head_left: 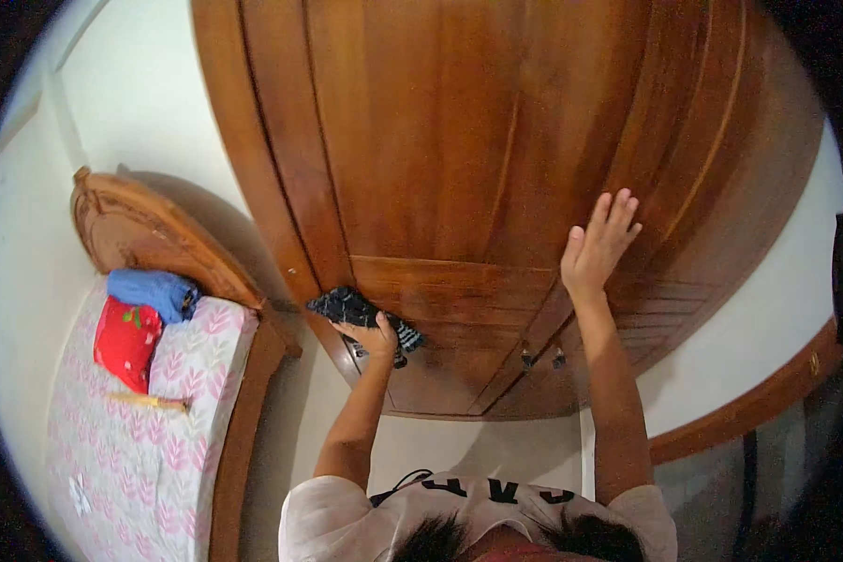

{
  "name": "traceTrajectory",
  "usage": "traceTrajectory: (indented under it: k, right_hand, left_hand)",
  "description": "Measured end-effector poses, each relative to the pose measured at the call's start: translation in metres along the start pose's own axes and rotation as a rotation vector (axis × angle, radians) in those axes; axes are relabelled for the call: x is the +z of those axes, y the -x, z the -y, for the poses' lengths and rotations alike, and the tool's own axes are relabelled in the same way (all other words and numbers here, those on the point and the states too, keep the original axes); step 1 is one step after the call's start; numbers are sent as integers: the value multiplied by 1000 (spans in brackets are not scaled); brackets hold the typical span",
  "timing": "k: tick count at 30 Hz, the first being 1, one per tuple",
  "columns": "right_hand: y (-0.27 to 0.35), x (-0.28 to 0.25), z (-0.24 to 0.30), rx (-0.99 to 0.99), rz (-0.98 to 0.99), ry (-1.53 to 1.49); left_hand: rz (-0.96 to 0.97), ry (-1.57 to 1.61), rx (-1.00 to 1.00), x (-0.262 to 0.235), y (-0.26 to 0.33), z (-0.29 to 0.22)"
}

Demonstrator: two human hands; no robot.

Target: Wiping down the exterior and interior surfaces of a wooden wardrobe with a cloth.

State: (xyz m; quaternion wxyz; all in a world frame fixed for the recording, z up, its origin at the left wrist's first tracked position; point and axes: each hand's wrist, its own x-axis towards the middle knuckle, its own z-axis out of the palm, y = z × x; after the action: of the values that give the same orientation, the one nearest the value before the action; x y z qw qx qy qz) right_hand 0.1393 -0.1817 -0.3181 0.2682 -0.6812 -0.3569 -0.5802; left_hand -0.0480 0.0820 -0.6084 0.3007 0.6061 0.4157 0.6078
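Note:
A tall brown wooden wardrobe [421,140] with panelled doors fills the middle of the view. My left hand [373,339] grips a bunched black cloth [351,307] with a pale pattern, held against the lower left part of the wardrobe front. Part of the cloth hangs out past my fingers on the right. Farther up and to the right, my right hand [601,245] is open, fingers stretched, and appears to rest on the door. Between the two arms, low on the doors, are two small dark handles or keys [526,359]; their exact kind is unclear.
On the left stands a bed with a carved wooden headboard [145,225] and a pink leaf-patterned mattress [178,450]. On it lie a red pillow [125,342], a blue cloth bundle [155,293] and a thin yellowish object [150,402]. A wooden frame [749,403] edges the right side.

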Motion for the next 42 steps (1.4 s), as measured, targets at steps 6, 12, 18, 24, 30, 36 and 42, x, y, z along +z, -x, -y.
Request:
traceTrajectory:
  k: [6, 12, 18, 24, 30, 36, 42]
  right_hand:
    - [31, 2, -7, -35, 74, 25]
    - [65, -9, -1, 22, 200, 36]
    - [91, -33, 23, 103, 378, 11]
    - [167, -74, 19, 395, 346, -246]
    - [322, -93, 32, 868, 832, -701]
    - [338, -88, 65, 783, 1306, -1006]
    - [294, -104, 94, 691, 1214, -1213]
  left_hand:
    - [8, 69, 42, 27, 42, 3]
    - [4, 85, 175, 39, 77, 8]
    - [140, -222, 558, 37, 106, 53]
    - [454, -215, 644, 26, 108, -11]
    - [435, -73, 759, -8, 83, -28]
    - [952, -25, 425, -50, 95, -69]
    - [1301, 42, -167, -63, 140, -97]
